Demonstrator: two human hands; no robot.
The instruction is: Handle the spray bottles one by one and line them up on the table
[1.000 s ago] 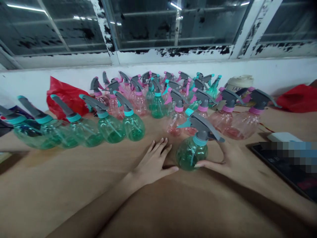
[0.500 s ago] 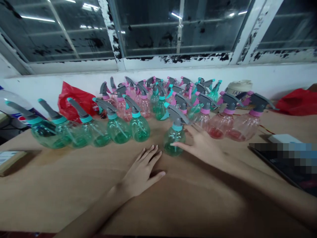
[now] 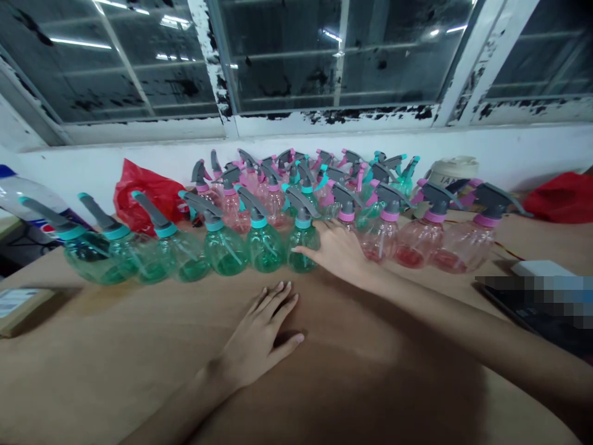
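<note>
My right hand [image 3: 340, 252] is closed round the right side of a green spray bottle [image 3: 301, 247] with a grey trigger head and teal collar. This bottle stands upright on the table at the right end of a front row of several green spray bottles [image 3: 227, 250]. Palm down on the wood, my left hand [image 3: 259, 337] lies with its fingers spread, just in front of the row and holding nothing. To the right of my right hand is a row of pink spray bottles [image 3: 419, 241] with grey and pink heads.
Behind stand more pink and green spray bottles [image 3: 273, 201]. A red plastic bag [image 3: 143, 191] and a large soda bottle [image 3: 28, 198] are at left. On the right are a red bag [image 3: 560, 198], a pale container [image 3: 451, 170] and a dark flat device [image 3: 523, 309]. A small box [image 3: 23, 309] lies far left.
My right hand has moved the green spray bottle left and back, bringing it up beside the other green bottles. My left hand stays flat on the table.
</note>
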